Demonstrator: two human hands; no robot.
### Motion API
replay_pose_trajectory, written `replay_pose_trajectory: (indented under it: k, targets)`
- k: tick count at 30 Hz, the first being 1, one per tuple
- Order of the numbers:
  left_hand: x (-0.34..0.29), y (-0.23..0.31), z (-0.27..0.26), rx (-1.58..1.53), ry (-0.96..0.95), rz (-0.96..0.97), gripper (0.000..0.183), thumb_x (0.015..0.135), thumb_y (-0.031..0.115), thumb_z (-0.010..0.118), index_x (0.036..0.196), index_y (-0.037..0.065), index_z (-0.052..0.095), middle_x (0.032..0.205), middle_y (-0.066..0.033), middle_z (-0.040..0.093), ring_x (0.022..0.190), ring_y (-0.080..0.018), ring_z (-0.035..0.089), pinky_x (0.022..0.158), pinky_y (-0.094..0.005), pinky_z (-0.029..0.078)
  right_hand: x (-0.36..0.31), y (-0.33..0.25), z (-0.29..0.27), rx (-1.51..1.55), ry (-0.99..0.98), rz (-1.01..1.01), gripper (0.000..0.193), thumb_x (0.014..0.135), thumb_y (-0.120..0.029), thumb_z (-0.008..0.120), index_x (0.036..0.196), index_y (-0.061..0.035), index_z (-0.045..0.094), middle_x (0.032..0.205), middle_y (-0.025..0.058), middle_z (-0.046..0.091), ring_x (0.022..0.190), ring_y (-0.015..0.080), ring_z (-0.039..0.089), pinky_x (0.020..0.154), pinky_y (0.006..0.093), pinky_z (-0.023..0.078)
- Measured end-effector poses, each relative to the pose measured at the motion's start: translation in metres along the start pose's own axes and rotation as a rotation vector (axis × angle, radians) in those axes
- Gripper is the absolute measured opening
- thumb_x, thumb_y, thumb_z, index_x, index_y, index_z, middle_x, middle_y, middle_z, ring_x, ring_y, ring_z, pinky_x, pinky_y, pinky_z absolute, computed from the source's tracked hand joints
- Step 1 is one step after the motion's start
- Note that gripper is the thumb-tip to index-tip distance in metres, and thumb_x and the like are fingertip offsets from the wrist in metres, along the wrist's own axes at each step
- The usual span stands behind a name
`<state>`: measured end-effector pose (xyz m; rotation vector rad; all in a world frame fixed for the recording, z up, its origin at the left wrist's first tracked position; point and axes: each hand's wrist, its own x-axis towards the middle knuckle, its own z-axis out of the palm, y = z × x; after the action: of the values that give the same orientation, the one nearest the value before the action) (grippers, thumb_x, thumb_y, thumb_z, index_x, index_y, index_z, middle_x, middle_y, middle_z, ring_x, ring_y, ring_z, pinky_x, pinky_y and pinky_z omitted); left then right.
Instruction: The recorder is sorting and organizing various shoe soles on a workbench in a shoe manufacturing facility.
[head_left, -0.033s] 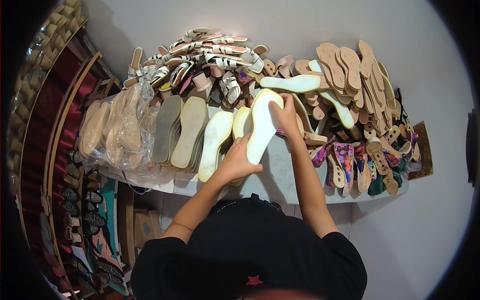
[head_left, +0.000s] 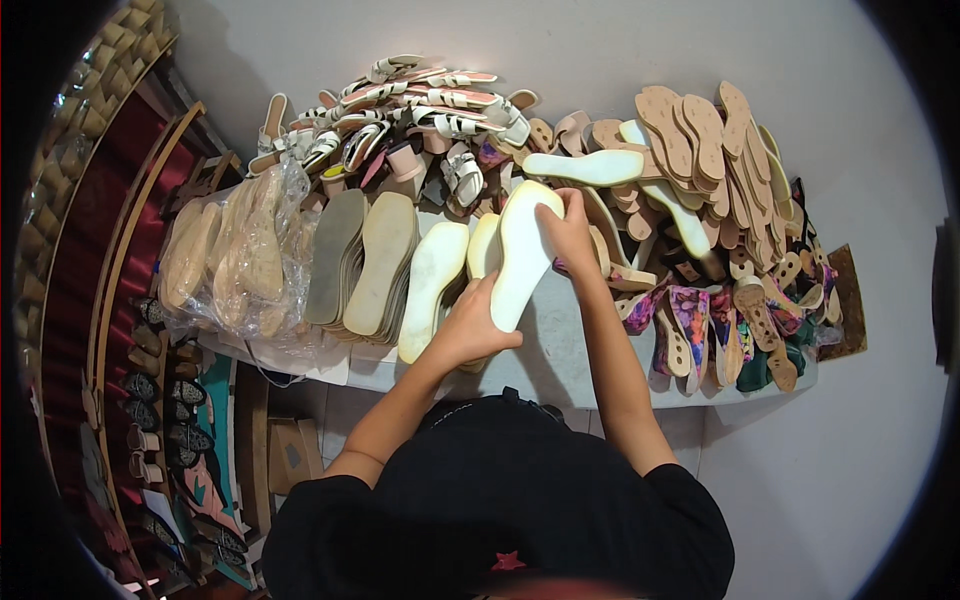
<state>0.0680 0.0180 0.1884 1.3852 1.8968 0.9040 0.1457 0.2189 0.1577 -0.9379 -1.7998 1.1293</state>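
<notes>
Between my two hands is a pale cream shoe sole (head_left: 524,246), tilted, its broad end up and away from me. My left hand (head_left: 474,325) is closed round its lower narrow end, thumb along the near edge. My right hand (head_left: 570,236) grips the upper right edge, thumb on the face and fingers behind. Just left of it are a second pale sole (head_left: 484,245), partly hidden, and a stack of whitish soles (head_left: 432,285). Further left stand a stack of beige soles (head_left: 380,265) and a stack of grey soles (head_left: 337,258).
A clear plastic bag (head_left: 250,262) of wedge soles lies at the table's left. White strappy sandals (head_left: 420,105) are heaped at the back. Tan insoles (head_left: 690,135) and flowered wedge heels (head_left: 690,325) crowd the right. Shoe shelves (head_left: 150,410) stand beside the table on the left.
</notes>
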Motion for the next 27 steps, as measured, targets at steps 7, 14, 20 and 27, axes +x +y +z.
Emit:
replay_pose_trajectory:
  k: [7,14,20,27]
  targets:
    - [-0.018,-0.013,0.0,-0.124,0.118,-0.064,0.089,0.054,0.021,0.07,0.129,-0.007,0.031,0.121,-0.0286,0.043,0.113,-0.0368,0.046,0.094,-0.0384,0.039,-0.006,0.007,0.032,-0.002,-0.103,-0.054,0.041,0.077,-0.023,0.059,0.111,0.0004,0.053,0.099,0.0193,0.061,0.093,0.028,0.06,0.083,0.0347,0.044]
    - [-0.022,-0.025,0.001,-0.176,0.163,0.007,0.085,0.057,0.018,0.069,0.129,-0.006,0.032,0.12,-0.0259,0.044,0.111,-0.0358,0.047,0.093,-0.0388,0.04,-0.005,0.014,0.036,0.196,-0.159,0.066,0.038,0.083,-0.024,0.057,0.112,0.0,0.053,0.101,0.0184,0.061,0.094,0.0262,0.059,0.083,0.0336,0.044]
    - [-0.025,-0.023,0.006,-0.006,0.199,0.022,0.083,0.057,0.017,0.067,0.129,-0.004,0.032,0.108,-0.0225,0.043,0.105,-0.0375,0.044,0.093,-0.0419,0.037,-0.022,0.002,0.037,-0.056,-0.107,-0.051,0.052,0.076,-0.026,0.059,0.119,0.0015,0.046,0.109,0.0231,0.057,0.102,0.0356,0.055,0.09,0.0394,0.041]
    - [-0.023,-0.023,0.012,0.064,0.231,-0.011,0.082,0.057,0.016,0.066,0.129,-0.002,0.032,0.106,-0.0218,0.041,0.106,-0.0398,0.038,0.094,-0.046,0.034,-0.023,0.011,0.041,-0.149,-0.113,-0.106,0.055,0.075,-0.025,0.059,0.12,0.0025,0.045,0.117,0.0245,0.052,0.109,0.0369,0.05,0.095,0.0399,0.037]
